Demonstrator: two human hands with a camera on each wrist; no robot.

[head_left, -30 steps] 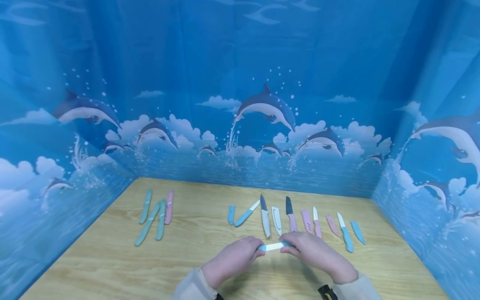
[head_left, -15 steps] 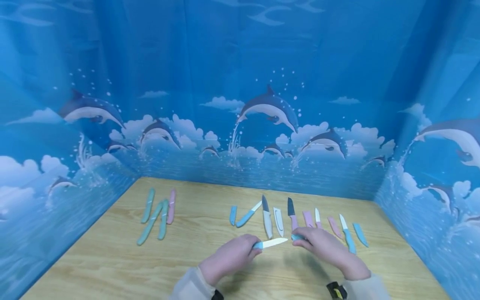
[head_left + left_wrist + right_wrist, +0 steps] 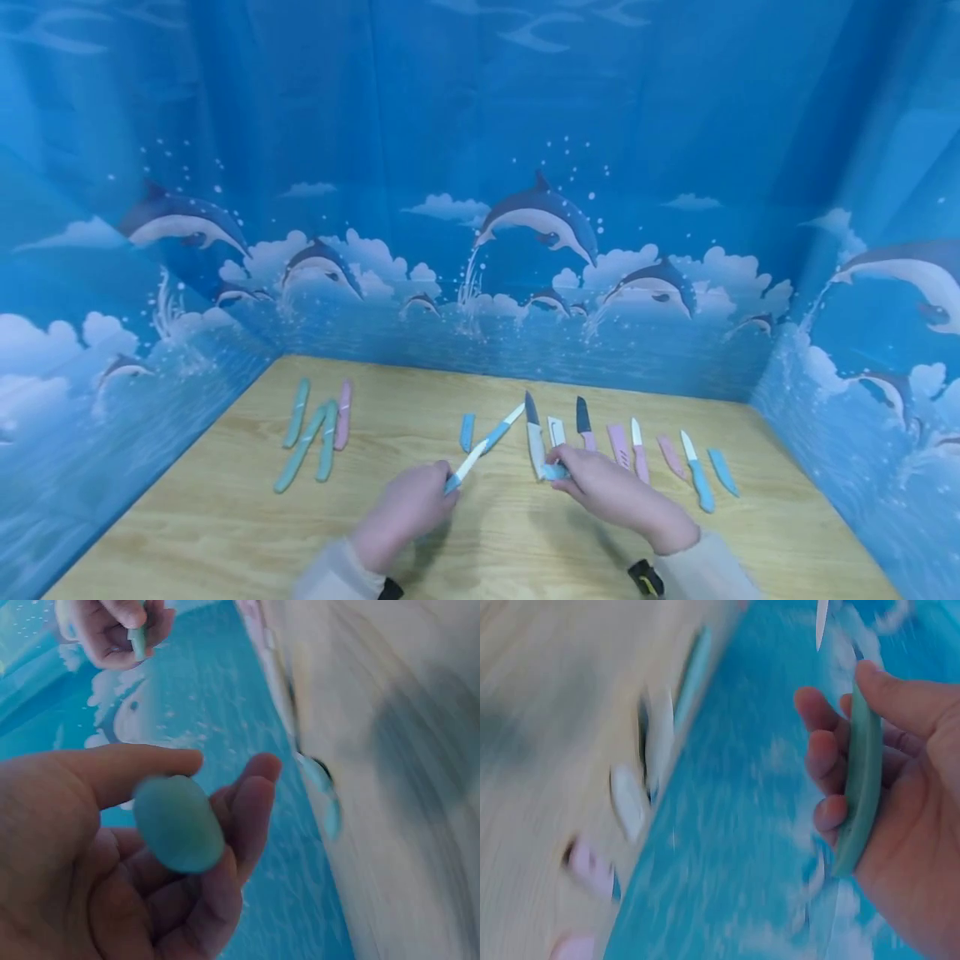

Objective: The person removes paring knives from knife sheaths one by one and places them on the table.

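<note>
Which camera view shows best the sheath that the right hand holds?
The right wrist view: the sheath fills the right hand, its full length visible. The head view shows only a small end at the fingers; the left wrist view shows a small, blurred piece far off.

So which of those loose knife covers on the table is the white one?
The white plastic blade cover, lying between the grey-handled dark-bladed knife and the pink-handled dark-bladed knife; the others are blue or pink.

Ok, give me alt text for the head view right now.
Left hand holds a blue-handled knife with its white blade bare, while the right hand holds its blue sheath apart from it. Behind them more knives and sheaths lie in a row on the wooden table.
</note>
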